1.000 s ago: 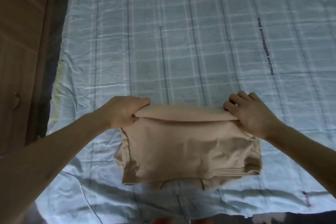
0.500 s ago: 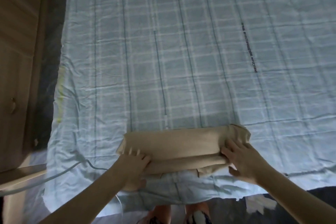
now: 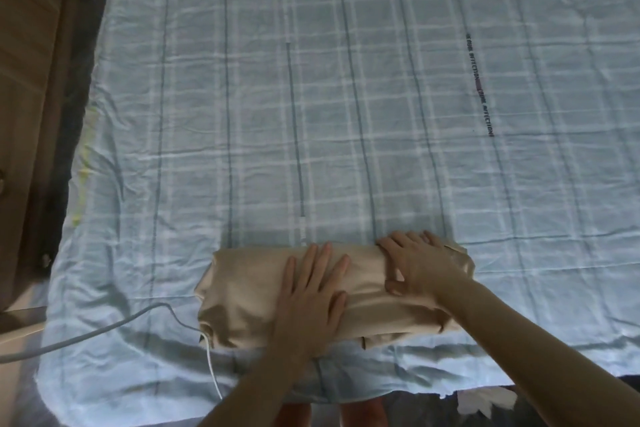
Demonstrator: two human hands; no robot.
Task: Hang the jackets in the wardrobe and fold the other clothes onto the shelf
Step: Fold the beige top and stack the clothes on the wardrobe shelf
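Folded beige garment (image 3: pixel 329 295) lies long-axis left-right on bed (image 3: pixel 311 114); your left hand (image 3: pixel 311 302) and right hand (image 3: pixel 419 270) press flat on top (fingers straight, gripping nothing).

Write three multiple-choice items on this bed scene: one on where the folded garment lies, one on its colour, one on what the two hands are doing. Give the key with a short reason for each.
1. Where does the folded garment lie?
A. on the bed sheet, near its close edge
B. on the wooden cabinet
C. on the floor

2. What colour is the garment?
A. dark blue
B. beige
C. white

3. How are the hands placed?
A. both lifted clear of the cloth
B. one holds the cable
C. left hand and right hand both lie flat on the garment

Key: 1 A, the checked sheet shows around the garment on every side; 2 B, it is tan against the pale blue sheet; 3 C, the fingers lie straight on the cloth, and the grey cable lies untouched at the left.
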